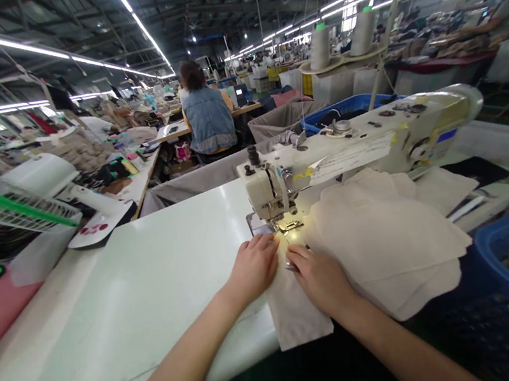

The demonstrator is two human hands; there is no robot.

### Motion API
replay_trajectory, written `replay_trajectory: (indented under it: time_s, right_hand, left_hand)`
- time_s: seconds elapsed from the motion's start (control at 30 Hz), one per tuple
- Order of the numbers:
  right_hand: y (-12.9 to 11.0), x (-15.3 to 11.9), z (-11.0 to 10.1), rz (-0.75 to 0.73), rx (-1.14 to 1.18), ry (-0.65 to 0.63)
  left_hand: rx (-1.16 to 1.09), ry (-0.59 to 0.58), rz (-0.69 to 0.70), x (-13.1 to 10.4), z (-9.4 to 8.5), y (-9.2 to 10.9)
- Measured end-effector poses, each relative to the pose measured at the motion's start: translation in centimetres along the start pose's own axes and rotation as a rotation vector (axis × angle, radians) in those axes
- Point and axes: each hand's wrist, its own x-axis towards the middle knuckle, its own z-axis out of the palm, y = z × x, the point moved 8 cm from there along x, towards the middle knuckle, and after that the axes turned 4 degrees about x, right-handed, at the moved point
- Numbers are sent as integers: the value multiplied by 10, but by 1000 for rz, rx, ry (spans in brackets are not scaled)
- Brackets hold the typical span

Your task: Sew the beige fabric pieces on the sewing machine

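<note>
My left hand (257, 266) lies flat on a beige fabric piece (299, 322), fingertips just in front of the presser foot of a white sewing machine (267, 192). This piece runs from under the needle area toward me and hangs over the table's front edge. My right hand (320, 275) is closed on the same piece's right side, fingers pinched near the needle. A small metal tool (290, 266) pokes out from under its fingers; its kind is mostly hidden. Right of that hand, a stack of beige fabric pieces (381, 228) lies on the machine bed. A lamp lights the needle area.
A blue basket (489, 237) with cloth stands at the right. Thread cones (319, 48) sit on a stand behind the machine. A white fan (98, 209) and a green-edged wire guard (9, 197) are at left. A person in a denim vest (209, 117) sits ahead.
</note>
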Motion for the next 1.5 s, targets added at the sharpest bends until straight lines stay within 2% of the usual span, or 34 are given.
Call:
replay_trajectory:
  time_s: [0.27, 0.83, 0.97, 1.1, 1.17, 1.27, 1.5]
  right_hand:
    - [-1, 5, 0, -7, -44, 2]
    - [-2, 12, 1, -5, -90, -14]
    - [-2, 6, -1, 4, -94, -38]
    - [0, -8, 2, -2, -87, -59]
    - [1, -11, 3, -6, -83, -59]
    - [1, -7, 3, -7, -87, -61]
    - [2, 24, 3, 11, -101, -31]
  left_hand:
    - [-41, 17, 4, 4, 4, -10]
    - [-63, 22, 3, 7, 8, -15]
    - [-58, 26, 17, 0, 0, -1]
    - [-137, -2, 126, -18, -5, 27]
    - [-145, 12, 152, -23, -6, 32]
    - [-130, 40, 149, -23, -4, 25]
    - [-129, 62, 126, 0, -1, -4]
